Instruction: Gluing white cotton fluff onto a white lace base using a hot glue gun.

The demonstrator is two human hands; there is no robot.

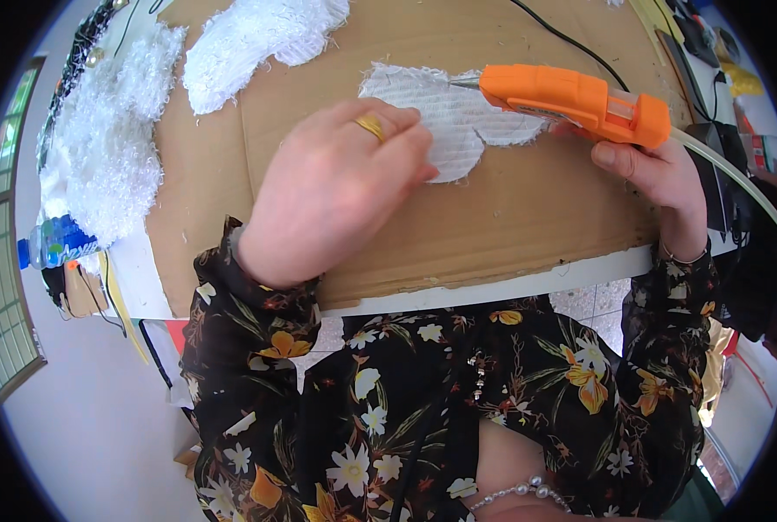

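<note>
A white, ragged-edged fabric piece [458, 139] with ribbed rows lies on the brown cardboard [528, 200]. My left hand [332, 187], with a yellow ring on one finger, is over the fabric's left edge. Its fingers are curled together; the fingertips are partly hidden, and what they pinch, if anything, does not show. In my right hand [658, 170] is an orange hot glue gun [571, 100], held from below. The metal nozzle [465, 83] points left and sits over the fabric's upper part. Whether it touches the cloth I cannot tell.
A heap of white shaggy fabric [114, 122] covers the left side, with another white fluffy piece [258, 52] at the far left. A blue-labelled bottle [62, 239] is at the left edge. A black cable [571, 39] crosses the far right; a pale glue stick [736, 174] extends behind the gun.
</note>
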